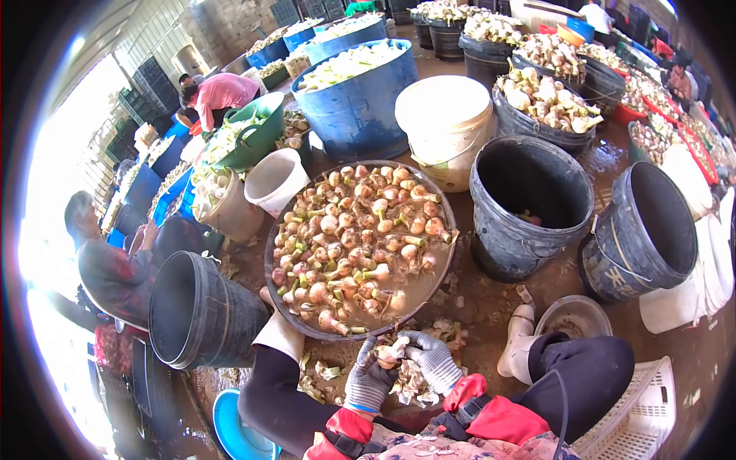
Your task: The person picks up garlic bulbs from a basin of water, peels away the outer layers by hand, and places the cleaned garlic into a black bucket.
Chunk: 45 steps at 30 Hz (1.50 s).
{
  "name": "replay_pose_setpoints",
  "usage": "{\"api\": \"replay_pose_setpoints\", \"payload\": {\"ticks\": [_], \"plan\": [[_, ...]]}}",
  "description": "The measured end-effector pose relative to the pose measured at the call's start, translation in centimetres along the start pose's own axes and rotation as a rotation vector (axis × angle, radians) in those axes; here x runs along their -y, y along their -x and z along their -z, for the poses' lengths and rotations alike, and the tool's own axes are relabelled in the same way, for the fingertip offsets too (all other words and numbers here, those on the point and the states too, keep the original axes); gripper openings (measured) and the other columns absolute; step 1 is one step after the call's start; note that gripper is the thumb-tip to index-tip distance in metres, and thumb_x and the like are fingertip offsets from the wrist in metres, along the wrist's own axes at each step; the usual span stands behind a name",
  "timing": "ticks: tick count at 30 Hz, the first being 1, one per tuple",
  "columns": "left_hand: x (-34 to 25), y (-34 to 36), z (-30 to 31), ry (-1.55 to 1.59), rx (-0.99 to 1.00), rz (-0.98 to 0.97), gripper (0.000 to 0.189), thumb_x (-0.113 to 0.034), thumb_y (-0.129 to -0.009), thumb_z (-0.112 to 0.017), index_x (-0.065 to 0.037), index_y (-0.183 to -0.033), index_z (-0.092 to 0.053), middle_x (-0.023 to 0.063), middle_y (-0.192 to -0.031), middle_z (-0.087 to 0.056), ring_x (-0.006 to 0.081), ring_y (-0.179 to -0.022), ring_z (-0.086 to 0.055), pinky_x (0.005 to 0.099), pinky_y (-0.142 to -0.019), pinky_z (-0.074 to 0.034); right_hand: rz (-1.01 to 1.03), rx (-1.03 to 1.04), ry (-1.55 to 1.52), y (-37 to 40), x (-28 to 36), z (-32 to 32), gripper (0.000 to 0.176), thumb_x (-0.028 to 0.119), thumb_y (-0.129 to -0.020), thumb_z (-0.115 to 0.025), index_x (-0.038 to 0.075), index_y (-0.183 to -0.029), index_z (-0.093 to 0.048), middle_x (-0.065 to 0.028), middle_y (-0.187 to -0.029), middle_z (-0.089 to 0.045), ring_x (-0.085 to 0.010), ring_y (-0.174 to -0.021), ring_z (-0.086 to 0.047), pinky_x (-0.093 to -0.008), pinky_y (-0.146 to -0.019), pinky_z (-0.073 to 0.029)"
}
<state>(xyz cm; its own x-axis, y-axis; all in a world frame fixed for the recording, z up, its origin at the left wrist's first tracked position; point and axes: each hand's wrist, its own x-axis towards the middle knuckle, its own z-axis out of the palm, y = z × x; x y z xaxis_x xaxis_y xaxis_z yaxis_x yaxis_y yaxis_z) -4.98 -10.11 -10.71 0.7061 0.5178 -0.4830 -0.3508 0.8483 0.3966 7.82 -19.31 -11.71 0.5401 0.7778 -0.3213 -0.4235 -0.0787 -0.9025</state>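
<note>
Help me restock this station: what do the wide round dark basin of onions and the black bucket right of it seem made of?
Wide round dark basin: probably thin metal, dull and stained, judging by its slim, sharp rim. Tall black bucket: likely thick rubber or recycled plastic, matte and scuffed, with a fat rolled lip.

both gloved hands, left hand [369, 381] and right hand [433, 360], pinch one onion [389, 355] over a pile of peelings [410, 383], right below the big pan of onions [291, 307], black buckets [529, 203] nearby
</note>
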Motion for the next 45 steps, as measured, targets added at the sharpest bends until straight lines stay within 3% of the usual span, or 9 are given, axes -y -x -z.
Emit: {"api": "replay_pose_setpoints", "payload": {"ticks": [8,11,16,19,23,28,31,35,45], "plan": [[0.5,-0.9,2.9,-0.370,0.075,-0.064,0.049,-0.023,-0.089,-0.059,-0.001,-0.131,-0.043,0.0164,-0.119,-0.054,0.0267,-0.101,-0.058,0.0346,-0.081,-0.051,-0.285,0.148,-0.168,-0.5,-0.4,0.9,0.023,0.020,-0.089,-0.061,0.002,-0.103,-0.064,-0.0022,-0.096,-0.065,-0.0097,-0.088,-0.060,-0.0225,-0.081,-0.049],[0.3,-0.3,0.6,-1.757,0.102,-0.715,0.071,-0.029,-0.085,-0.068,0.003,-0.138,-0.033,0.0081,-0.106,-0.058,0.0152,-0.094,-0.056,0.0269,-0.084,-0.046,-0.295,0.099,-0.212,0.0,0.3,0.5,0.017,0.018,-0.088,-0.063,0.003,-0.096,-0.066,-0.0016,-0.088,-0.065,-0.0086,-0.078,-0.059,-0.0225,-0.072,-0.049],[1.2,-1.4,0.1,-0.794,-0.127,-0.449,0.050,-0.034,-0.092,-0.058,0.001,-0.126,-0.049,0.0061,-0.088,-0.061,0.0125,-0.070,-0.058,0.0215,-0.061,-0.047,-0.089,0.106,0.006,0.1,0.8,-0.5,0.022,0.016,-0.086,-0.065,0.000,-0.102,-0.067,-0.0009,-0.088,-0.066,-0.0098,-0.079,-0.058,-0.0235,-0.073,-0.048],[0.8,-3.1,-1.7,-0.296,-0.462,0.011,0.046,-0.054,-0.092,-0.044,-0.012,-0.082,-0.060,-0.0003,-0.056,-0.052,0.0130,-0.043,-0.047,0.0243,-0.037,-0.035,0.049,0.140,0.194,-0.1,0.5,-0.4,0.024,0.013,-0.086,-0.064,0.001,-0.106,-0.065,-0.0062,-0.092,-0.068,-0.0131,-0.084,-0.061,-0.0265,-0.076,-0.048],[-0.4,-3.7,1.8,-0.436,-0.342,0.199,0.054,-0.058,-0.091,-0.040,-0.010,-0.079,-0.059,0.0052,-0.055,-0.054,0.0176,-0.036,-0.043,0.0299,-0.030,-0.030,0.292,0.192,0.301,0.0,-0.4,0.1,0.020,0.010,-0.084,-0.063,0.002,-0.102,-0.065,-0.0114,-0.093,-0.068,-0.0164,-0.084,-0.063,-0.0288,-0.076,-0.048],[-1.9,-2.1,1.7,-0.472,-0.133,0.390,0.051,-0.053,-0.091,-0.047,-0.004,-0.101,-0.058,0.0077,-0.077,-0.062,0.0157,-0.059,-0.059,0.0261,-0.045,-0.047,-0.052,0.054,0.073,0.2,-0.3,-0.2,0.018,0.006,-0.085,-0.063,0.000,-0.101,-0.065,-0.0041,-0.091,-0.067,-0.0113,-0.083,-0.061,-0.0255,-0.075,-0.049],[-0.2,-0.9,1.8,-0.665,-0.036,-0.116,0.055,-0.036,-0.088,-0.062,-0.010,-0.131,-0.039,0.0089,-0.115,-0.054,0.0198,-0.096,-0.060,0.0364,-0.074,-0.056,-0.163,0.053,-0.120,-0.4,-1.1,0.4,0.018,0.006,-0.086,-0.061,0.000,-0.102,-0.065,-0.0038,-0.091,-0.067,-0.0100,-0.083,-0.060,-0.0245,-0.075,-0.048],[-0.2,-0.3,2.8,-0.528,-0.022,-0.085,0.054,-0.011,-0.081,-0.070,-0.009,-0.128,-0.045,0.0102,-0.114,-0.058,0.0237,-0.095,-0.061,0.0406,-0.077,-0.056,-0.132,0.145,0.027,0.2,0.0,0.1,0.020,0.006,-0.085,-0.062,-0.001,-0.103,-0.065,-0.0057,-0.092,-0.067,-0.0112,-0.083,-0.061,-0.0244,-0.075,-0.048],[-0.4,1.6,2.0,-0.061,0.207,0.071,0.065,-0.019,-0.072,-0.076,-0.008,-0.128,-0.045,0.0127,-0.114,-0.057,0.0270,-0.098,-0.059,0.0400,-0.077,-0.053,-0.272,-0.019,-0.518,0.3,0.6,1.1,0.013,0.013,-0.089,-0.056,0.003,-0.086,-0.064,-0.0035,-0.085,-0.066,-0.0113,-0.077,-0.059,-0.0253,-0.073,-0.048]]}}
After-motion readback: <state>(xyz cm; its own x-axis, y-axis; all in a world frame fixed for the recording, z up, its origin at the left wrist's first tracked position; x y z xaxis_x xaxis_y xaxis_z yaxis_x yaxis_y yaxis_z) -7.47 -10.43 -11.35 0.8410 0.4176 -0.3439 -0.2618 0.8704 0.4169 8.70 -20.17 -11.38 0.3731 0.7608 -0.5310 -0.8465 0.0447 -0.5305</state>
